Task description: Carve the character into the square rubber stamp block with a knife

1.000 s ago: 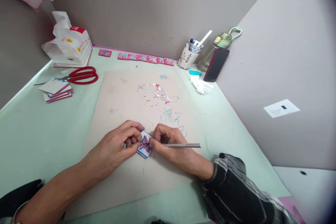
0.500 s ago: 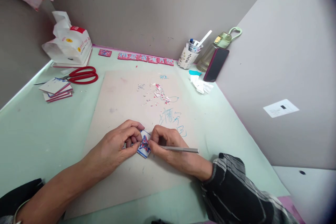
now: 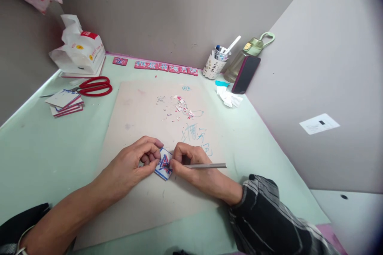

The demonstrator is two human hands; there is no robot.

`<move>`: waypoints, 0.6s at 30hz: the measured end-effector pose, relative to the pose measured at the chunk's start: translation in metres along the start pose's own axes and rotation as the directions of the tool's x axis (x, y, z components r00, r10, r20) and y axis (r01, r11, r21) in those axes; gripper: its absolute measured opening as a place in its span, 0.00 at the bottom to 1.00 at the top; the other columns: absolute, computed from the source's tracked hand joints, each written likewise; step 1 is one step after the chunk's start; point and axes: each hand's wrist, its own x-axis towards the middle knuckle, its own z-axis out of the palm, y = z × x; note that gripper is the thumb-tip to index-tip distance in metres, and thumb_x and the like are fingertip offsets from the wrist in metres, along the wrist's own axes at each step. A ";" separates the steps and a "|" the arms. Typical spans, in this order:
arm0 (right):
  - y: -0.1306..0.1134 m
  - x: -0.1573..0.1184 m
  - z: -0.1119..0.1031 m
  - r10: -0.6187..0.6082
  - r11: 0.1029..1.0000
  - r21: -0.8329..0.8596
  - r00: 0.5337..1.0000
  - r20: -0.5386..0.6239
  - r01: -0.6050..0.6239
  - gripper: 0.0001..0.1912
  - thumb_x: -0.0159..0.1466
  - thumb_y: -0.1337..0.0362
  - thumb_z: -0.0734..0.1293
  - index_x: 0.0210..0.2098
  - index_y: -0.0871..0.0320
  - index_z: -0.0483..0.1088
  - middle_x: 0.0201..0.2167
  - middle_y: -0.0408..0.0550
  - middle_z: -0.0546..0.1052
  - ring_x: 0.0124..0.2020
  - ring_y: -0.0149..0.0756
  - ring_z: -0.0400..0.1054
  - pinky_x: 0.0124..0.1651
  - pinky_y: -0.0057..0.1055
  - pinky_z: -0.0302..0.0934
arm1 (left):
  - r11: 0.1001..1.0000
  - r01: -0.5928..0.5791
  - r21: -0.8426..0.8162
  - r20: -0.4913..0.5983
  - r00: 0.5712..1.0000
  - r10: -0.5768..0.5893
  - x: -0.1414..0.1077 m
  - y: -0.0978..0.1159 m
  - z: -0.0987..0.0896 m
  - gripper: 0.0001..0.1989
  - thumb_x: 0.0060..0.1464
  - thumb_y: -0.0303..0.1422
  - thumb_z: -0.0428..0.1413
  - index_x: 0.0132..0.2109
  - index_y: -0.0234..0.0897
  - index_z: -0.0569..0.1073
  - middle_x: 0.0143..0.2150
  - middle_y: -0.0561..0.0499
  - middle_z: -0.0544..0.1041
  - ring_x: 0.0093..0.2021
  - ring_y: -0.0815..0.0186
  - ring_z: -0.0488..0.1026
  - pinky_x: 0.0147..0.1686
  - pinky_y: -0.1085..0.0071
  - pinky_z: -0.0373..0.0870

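A small white tile [image 3: 163, 171] with blue and red marks lies on the large grey-beige board [image 3: 119, 143]. The fingers of my left hand [image 3: 131, 165] are closed on its left and upper edge. My right hand [image 3: 196, 169] grips a slim silver metal tool [image 3: 211, 165] like a pen; its tip is at the tile's right part, mostly hidden by the fingers. Red, white and blue scraps [image 3: 180, 106] are scattered on the board beyond my hands, beside blue handwritten characters.
Red-handled scissors [image 3: 95, 86] and stacked cards [image 3: 64, 101] lie at the left, near a tissue pack [image 3: 77, 51]. Red lettered tiles [image 3: 166, 67] line the back. At the back right stand a pen jar [image 3: 214, 63], a green bottle [image 3: 239, 61] and a phone [image 3: 246, 75].
The tile has turned slightly under my fingers. The silver tool's back end has swung up a little, while both hands stay in nearly the same place.
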 end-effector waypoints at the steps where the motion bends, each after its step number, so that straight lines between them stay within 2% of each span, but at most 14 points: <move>1: 0.001 0.000 0.000 0.005 1.000 0.005 1.000 -0.003 -0.005 0.15 0.65 0.61 0.68 0.26 0.56 0.60 0.22 0.36 0.63 0.25 0.27 0.52 0.26 0.27 0.46 | 1.000 0.008 -0.003 -0.002 1.000 -0.008 0.000 0.000 0.000 0.08 0.58 0.37 0.52 0.34 0.41 0.73 0.51 0.52 0.73 0.32 0.71 0.70 0.35 0.71 0.70; 5: 0.002 0.001 0.001 0.006 1.000 0.007 1.000 -0.018 -0.005 0.14 0.65 0.63 0.67 0.25 0.56 0.60 0.22 0.36 0.64 0.25 0.27 0.53 0.26 0.28 0.47 | 1.000 0.017 -0.002 -0.002 1.000 -0.017 -0.003 0.001 0.000 0.08 0.59 0.37 0.51 0.34 0.41 0.72 0.52 0.52 0.73 0.32 0.71 0.71 0.34 0.71 0.70; 9: -0.001 0.001 0.001 0.006 1.000 -0.016 1.000 -0.022 -0.007 0.13 0.64 0.64 0.67 0.25 0.56 0.60 0.22 0.36 0.64 0.25 0.27 0.53 0.26 0.27 0.47 | 1.000 -0.026 0.007 -0.009 1.000 0.026 -0.005 -0.001 0.001 0.07 0.59 0.35 0.51 0.34 0.42 0.71 0.52 0.53 0.73 0.33 0.71 0.71 0.35 0.71 0.70; 18: 0.000 0.002 0.000 -0.005 1.000 0.009 1.000 -0.018 0.005 0.15 0.64 0.61 0.67 0.25 0.55 0.59 0.22 0.36 0.62 0.24 0.28 0.51 0.26 0.28 0.46 | 0.997 -0.074 0.008 0.007 0.997 0.074 -0.007 -0.009 0.003 0.07 0.61 0.31 0.49 0.39 0.44 0.72 0.53 0.54 0.71 0.34 0.72 0.70 0.36 0.72 0.70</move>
